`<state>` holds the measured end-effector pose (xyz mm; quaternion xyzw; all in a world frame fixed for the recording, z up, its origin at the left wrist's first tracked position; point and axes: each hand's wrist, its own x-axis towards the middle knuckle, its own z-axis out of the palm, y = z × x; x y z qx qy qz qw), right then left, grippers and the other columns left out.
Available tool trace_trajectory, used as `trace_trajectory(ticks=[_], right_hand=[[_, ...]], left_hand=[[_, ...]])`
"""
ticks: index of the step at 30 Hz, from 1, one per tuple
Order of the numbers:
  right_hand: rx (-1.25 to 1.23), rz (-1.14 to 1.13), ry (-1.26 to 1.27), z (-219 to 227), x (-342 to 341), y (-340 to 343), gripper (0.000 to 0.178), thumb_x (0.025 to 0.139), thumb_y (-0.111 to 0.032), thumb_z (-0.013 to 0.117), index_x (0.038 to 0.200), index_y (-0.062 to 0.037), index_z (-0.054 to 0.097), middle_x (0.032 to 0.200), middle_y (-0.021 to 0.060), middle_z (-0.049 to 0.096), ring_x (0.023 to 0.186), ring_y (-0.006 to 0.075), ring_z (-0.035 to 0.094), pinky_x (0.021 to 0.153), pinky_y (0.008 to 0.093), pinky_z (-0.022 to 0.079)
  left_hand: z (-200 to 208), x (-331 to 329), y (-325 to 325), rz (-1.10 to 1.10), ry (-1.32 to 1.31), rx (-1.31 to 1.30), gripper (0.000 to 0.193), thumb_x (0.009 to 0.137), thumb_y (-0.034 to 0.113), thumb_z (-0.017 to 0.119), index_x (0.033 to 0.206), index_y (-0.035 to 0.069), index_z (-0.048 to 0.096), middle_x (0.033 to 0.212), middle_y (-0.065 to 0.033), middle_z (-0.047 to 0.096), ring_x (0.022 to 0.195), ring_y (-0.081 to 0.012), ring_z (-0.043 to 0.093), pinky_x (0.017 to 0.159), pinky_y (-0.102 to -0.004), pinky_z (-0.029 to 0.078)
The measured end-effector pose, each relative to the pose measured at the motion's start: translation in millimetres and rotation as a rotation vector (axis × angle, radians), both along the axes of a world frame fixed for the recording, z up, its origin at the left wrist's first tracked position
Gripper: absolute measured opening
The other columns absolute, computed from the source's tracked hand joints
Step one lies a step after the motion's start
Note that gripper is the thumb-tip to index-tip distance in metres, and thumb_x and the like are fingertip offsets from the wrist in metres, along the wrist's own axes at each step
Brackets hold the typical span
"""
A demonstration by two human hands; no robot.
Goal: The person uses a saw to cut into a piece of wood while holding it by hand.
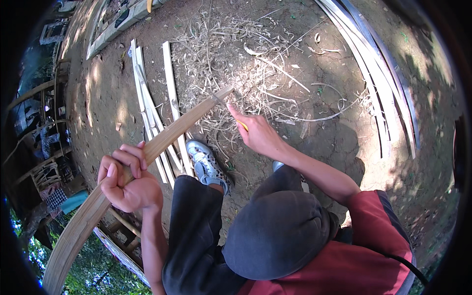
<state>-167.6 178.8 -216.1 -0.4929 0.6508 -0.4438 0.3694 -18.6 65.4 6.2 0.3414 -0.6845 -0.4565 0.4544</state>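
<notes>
A long, flat strip of split bamboo (169,132) runs up from the lower left to the middle of the view. My left hand (132,177) is wrapped round it partway along, palm up. Near its far end, my right hand (260,133) grips a knife (243,125) whose yellow handle shows in part under the fingers. Its index finger stretches toward the strip's tip. The blade (218,100) seems to lie across the strip close to that tip; most of the knife is hidden.
Curled shavings (236,73) cover the dirt ahead. Pale strips (147,98) lie beyond my left foot (209,164); a bundle of long strips (381,73) lies at the right. Dark rounded cloth (280,236) fills the lower middle. A black cable (410,268) hangs by my right sleeve.
</notes>
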Motion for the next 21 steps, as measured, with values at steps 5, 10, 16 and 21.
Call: trace_trajectory(ticks=[5, 10, 16, 21], right_hand=[[-0.167, -0.009, -0.012, 32.8, 17.4, 8.9, 0.058, 0.092, -0.001, 0.055, 0.148, -0.0075, 0.041, 0.074, 0.0186, 0.063, 0.063, 0.0327, 0.062, 0.067, 0.0445, 0.050], [-0.106, -0.038, -0.032, 1.9, 12.5, -5.0, 0.058, 0.091, 0.000, 0.055, 0.147, 0.0002, 0.040, 0.061, 0.0180, 0.058, 0.053, 0.0296, 0.057, 0.059, 0.0435, 0.049], [-0.185, -0.010, -0.010, 45.0, 18.8, -6.3, 0.059, 0.090, 0.000, 0.056, 0.147, 0.0002, 0.039, 0.064, 0.0195, 0.058, 0.055, 0.0303, 0.056, 0.060, 0.0425, 0.050], [-0.137, -0.068, 0.093, 0.5, 12.2, -10.8, 0.059, 0.091, -0.001, 0.055, 0.148, -0.0036, 0.040, 0.066, 0.0184, 0.058, 0.059, 0.0285, 0.057, 0.060, 0.0422, 0.050]], left_hand=[[0.9, 4.4, -1.3, 0.017, 0.026, 0.014, 0.027, 0.087, 0.025, 0.037, 0.065, 0.011, 0.031, 0.052, -0.0056, 0.032, 0.054, -0.0191, 0.038, 0.080, -0.0441, 0.048], [1.7, 3.8, 4.4, 0.007, 0.016, -0.014, 0.028, 0.086, 0.026, 0.040, 0.064, 0.010, 0.032, 0.051, -0.0070, 0.035, 0.052, -0.0191, 0.040, 0.076, -0.0429, 0.048], [0.2, 8.8, 7.1, 0.024, 0.020, 0.000, 0.029, 0.085, 0.027, 0.041, 0.063, 0.010, 0.032, 0.051, -0.0064, 0.035, 0.051, -0.0188, 0.040, 0.077, -0.0422, 0.047], [-2.2, 4.4, 11.4, 0.017, -0.015, -0.019, 0.031, 0.088, 0.029, 0.038, 0.064, 0.011, 0.030, 0.051, -0.0059, 0.033, 0.053, -0.0181, 0.037, 0.078, -0.0434, 0.048]])
